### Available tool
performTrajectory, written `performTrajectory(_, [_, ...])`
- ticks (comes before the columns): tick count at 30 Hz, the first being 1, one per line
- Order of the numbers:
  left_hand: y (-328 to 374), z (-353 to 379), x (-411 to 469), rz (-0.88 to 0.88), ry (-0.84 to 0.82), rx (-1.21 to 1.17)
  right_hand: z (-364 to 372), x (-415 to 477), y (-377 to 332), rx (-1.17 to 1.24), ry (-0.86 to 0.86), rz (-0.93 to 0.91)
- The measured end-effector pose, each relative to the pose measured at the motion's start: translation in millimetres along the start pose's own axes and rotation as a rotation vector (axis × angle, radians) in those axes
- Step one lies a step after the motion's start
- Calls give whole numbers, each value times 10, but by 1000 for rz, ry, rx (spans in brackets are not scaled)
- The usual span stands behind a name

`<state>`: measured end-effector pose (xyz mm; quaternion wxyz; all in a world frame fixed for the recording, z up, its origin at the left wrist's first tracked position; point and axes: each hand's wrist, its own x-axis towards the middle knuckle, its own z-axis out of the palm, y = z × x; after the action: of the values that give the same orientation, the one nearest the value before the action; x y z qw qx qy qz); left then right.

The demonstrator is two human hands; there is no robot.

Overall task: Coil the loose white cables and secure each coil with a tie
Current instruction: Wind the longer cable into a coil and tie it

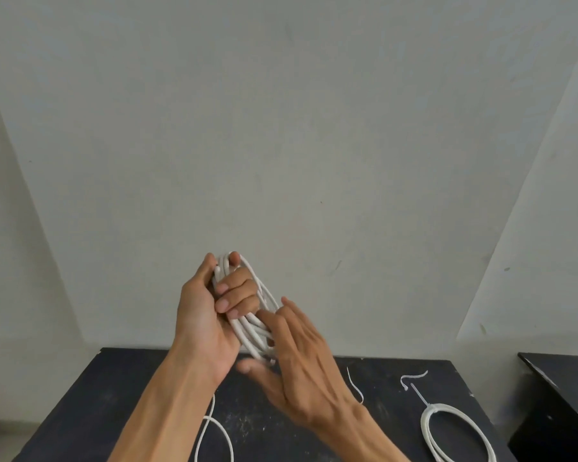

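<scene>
Above the dark table (pixel 121 395), left hand (pixel 202 323) grips the cable coil (pixel 252 323); right hand (pixel 302 365) seemingly open beside it.

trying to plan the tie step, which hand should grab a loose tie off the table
Right. The left hand is closed around the coil, holding its loops together. The right hand is open, only touching the coil, and both loose ties lie on the table to its right.
</scene>
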<state>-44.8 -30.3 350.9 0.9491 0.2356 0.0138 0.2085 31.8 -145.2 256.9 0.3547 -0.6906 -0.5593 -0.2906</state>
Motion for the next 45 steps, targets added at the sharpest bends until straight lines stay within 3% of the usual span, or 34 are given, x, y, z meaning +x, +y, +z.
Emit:
performTrajectory(6, [-113,-20,-3,51,32,170,48,39,-61,-147,96,-18])
performTrajectory(14, [-50,-83,8,117,111,569,28,-49,-150,-125,-29,58])
performTrajectory(17, [128,-139,-12,61,27,506,-94,-3,-125,202,62,214])
performTrajectory(19, [271,-194,-27,-25,-72,415,-175,94,-76,448,166,516])
performTrajectory(22, [396,-295,-39,-165,-233,271,-266,316,27,994,-40,929])
performTrajectory(24, [413,-363,-39,-268,-325,157,-286,392,85,1225,-175,971])
performTrajectory(27, [421,-432,-54,-286,-294,154,-234,388,97,1414,-108,965])
performTrajectory(32, [379,-452,-70,-103,-43,453,-165,419,68,1293,12,1017])
performTrajectory(37, [382,-464,-29,-145,-10,430,-156,441,105,1183,-69,1134])
performTrajectory(45, [-5,-544,252,-147,110,548,71,277,369,1115,107,1275])
